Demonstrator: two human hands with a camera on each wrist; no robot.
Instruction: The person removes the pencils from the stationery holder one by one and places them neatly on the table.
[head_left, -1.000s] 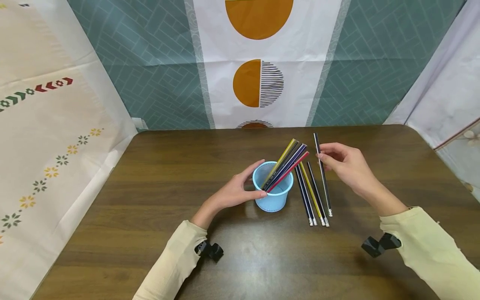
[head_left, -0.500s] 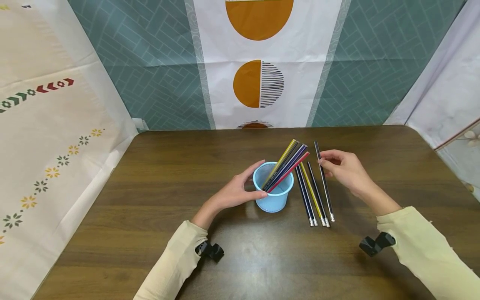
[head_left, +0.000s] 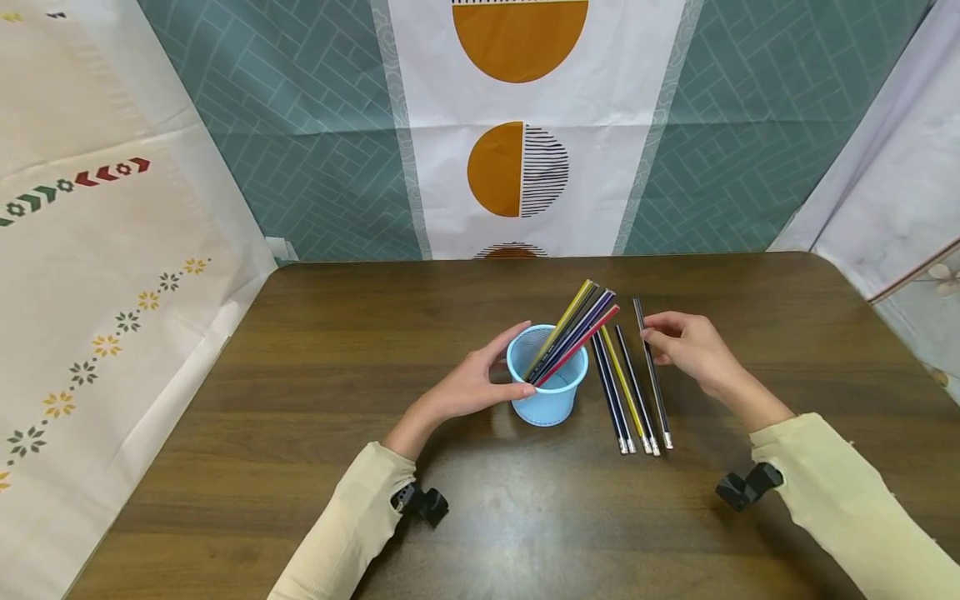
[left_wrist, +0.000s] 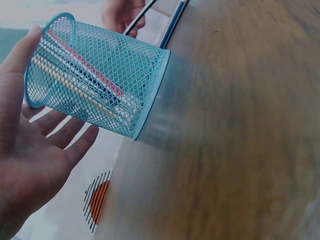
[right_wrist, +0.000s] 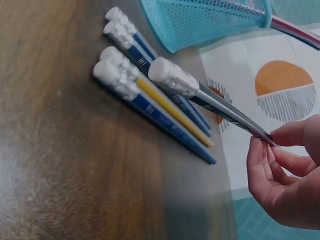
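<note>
My left hand (head_left: 474, 380) holds a light blue mesh pencil cup (head_left: 546, 408), thumb and fingers on either side of its rim. Inside lean several pencils, among them a yellow pencil (head_left: 576, 302) and a red pencil (head_left: 600, 322), all tilted to the right. Between thumb and fingertips my right hand (head_left: 692, 346) pinches a dark pencil with pale stripes (head_left: 656, 392), its white eraser end towards me. In the right wrist view that pencil's eraser (right_wrist: 167, 75) is raised off the table. Just left of it lie several pencils side by side, including another yellow pencil (head_left: 624, 383).
The brown wooden table (head_left: 315, 400) stretches out around the cup and pencils. Behind its far edge hangs a teal and white cloth (head_left: 337, 167) with orange circles. Pale patterned cloth (head_left: 112, 300) hangs at the left. A black wrist camera (head_left: 748, 487) sits on each sleeve.
My right hand has come down and a little nearer to me with the dark pencil, lowering it beside the row. The left hand and the cup stay where they were.
</note>
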